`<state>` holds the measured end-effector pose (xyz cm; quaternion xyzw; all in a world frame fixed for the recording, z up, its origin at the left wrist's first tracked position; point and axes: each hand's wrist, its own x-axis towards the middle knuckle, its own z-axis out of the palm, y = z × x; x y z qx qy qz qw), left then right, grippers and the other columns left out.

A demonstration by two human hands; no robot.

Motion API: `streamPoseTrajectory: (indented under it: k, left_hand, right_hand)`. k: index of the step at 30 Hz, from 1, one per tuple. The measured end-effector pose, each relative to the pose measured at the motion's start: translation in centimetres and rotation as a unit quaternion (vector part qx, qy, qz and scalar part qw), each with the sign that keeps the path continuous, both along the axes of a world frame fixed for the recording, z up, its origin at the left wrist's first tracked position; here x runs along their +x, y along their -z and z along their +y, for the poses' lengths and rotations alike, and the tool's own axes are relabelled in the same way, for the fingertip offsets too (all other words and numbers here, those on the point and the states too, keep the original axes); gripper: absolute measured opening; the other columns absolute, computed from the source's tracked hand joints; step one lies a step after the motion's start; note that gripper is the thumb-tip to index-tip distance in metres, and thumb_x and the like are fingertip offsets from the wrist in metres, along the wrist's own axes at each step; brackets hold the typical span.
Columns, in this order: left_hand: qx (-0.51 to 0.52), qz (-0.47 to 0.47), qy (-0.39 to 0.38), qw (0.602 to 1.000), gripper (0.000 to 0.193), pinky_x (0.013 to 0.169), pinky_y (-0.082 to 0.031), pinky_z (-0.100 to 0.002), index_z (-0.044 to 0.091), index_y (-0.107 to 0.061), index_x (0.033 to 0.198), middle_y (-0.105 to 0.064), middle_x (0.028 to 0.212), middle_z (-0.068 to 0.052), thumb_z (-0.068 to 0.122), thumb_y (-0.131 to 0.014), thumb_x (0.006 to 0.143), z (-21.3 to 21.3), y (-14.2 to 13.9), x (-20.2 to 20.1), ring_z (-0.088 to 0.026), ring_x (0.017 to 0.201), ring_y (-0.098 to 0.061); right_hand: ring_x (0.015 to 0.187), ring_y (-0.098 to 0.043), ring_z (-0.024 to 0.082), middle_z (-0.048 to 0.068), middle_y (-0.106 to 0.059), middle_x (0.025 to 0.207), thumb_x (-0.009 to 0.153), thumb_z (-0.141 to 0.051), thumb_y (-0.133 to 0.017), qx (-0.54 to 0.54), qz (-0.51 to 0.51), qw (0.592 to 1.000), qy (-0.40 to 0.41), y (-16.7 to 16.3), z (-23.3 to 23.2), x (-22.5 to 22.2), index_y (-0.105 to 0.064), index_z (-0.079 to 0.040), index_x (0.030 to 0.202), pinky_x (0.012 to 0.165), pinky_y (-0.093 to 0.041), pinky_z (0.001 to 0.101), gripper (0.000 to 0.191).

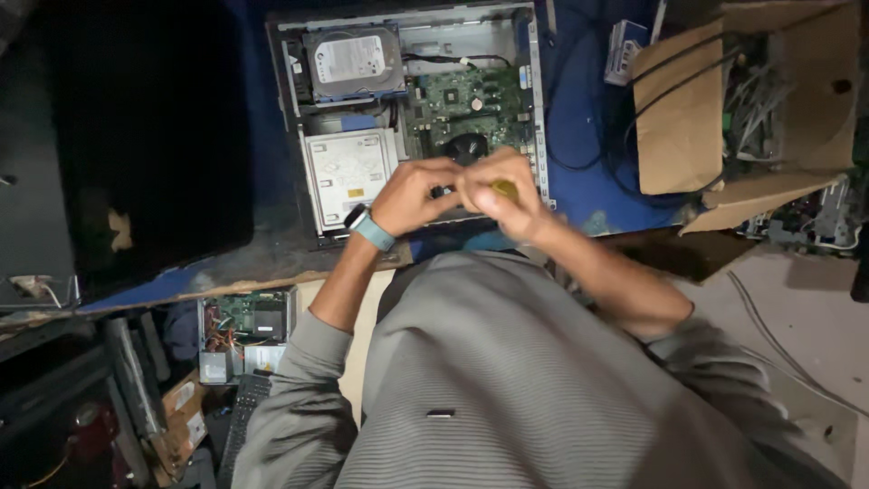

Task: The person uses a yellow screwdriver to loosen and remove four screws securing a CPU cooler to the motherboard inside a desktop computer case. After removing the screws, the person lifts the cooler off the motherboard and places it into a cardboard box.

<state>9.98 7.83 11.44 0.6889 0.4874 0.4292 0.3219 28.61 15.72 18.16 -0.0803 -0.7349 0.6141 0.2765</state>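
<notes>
Dim, grainy light falls brightest on the far open computer case (407,100), while the left side sinks into black shadow and the near edges blur.

An open computer case (412,109) lies on the desk (579,181), a cardboard box (751,100) to its right, both hands (462,192) meeting over its near edge.

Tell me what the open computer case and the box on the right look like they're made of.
Computer case: seemingly bare sheet metal, dull grey, with thin folded edges. Box: brown corrugated cardboard, matte, flaps bent and torn. The yellow handle in the right hand looks like plastic.
</notes>
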Motion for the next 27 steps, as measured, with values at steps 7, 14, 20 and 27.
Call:
streamPoseTrajectory:
  k: [7, 14, 20, 27]
  left_hand:
    - [0.0, 0.044, -0.133, 0.99, 0.018, 0.072, -0.057, -0.043, 0.002, -0.072, 0.098, -0.07, 0.094, -0.013, 0.016, -0.077, 0.089, -0.7, 0.1, 1.0, -0.037, 0.082, -0.07]
    - [-0.014, 0.015, -0.094, 0.995, 0.022, 0.069, -0.055, -0.044, 0.0, -0.069, 0.098, -0.069, 0.093, -0.016, 0.016, -0.078, 0.085, -1.2, 0.9, 1.2, -0.039, 0.081, -0.069]
    - [0.0, 0.095, -0.07, 0.993, 0.014, 0.073, -0.056, -0.045, 0.008, -0.074, 0.094, -0.073, 0.093, -0.015, 0.018, -0.078, 0.084, -0.5, 1.6, -0.2, -0.037, 0.081, -0.071]
    - [0.013, 0.091, -0.088, 0.992, 0.021, 0.077, -0.058, -0.045, 0.003, -0.071, 0.1, -0.073, 0.097, -0.017, 0.015, -0.075, 0.084, -1.2, 0.9, 1.5, -0.037, 0.089, -0.071]
  right_hand:
    - [0.083, -0.052, 0.015, 0.008, -0.052, 0.089, 0.109, -0.021, -0.065, -0.055, 0.085, 0.97, 0.221, -3.9, -3.5, -3.3, -0.047, 0.005, 0.1, 0.068, -0.045, 0.0368, 0.032]
    - [0.05, -0.039, 0.008, 0.0, -0.048, 0.055, 0.102, -0.018, -0.066, -0.045, -0.071, 0.994, 0.067, -2.8, -0.7, -2.5, -0.054, -0.004, 0.064, 0.05, -0.027, 0.0281, 0.042]
    - [0.07, -0.051, 0.012, 0.005, -0.057, 0.078, 0.109, -0.019, -0.058, 0.057, -0.02, 0.992, 0.113, -4.2, -0.4, -4.0, -0.056, -0.002, 0.082, 0.065, -0.04, 0.0269, 0.031]
    - [0.06, -0.049, 0.01, 0.0, -0.056, 0.066, 0.101, -0.016, -0.064, -0.13, -0.039, 0.978, 0.155, -3.8, -3.1, -2.5, -0.055, -0.003, 0.076, 0.057, -0.039, 0.0259, 0.029]
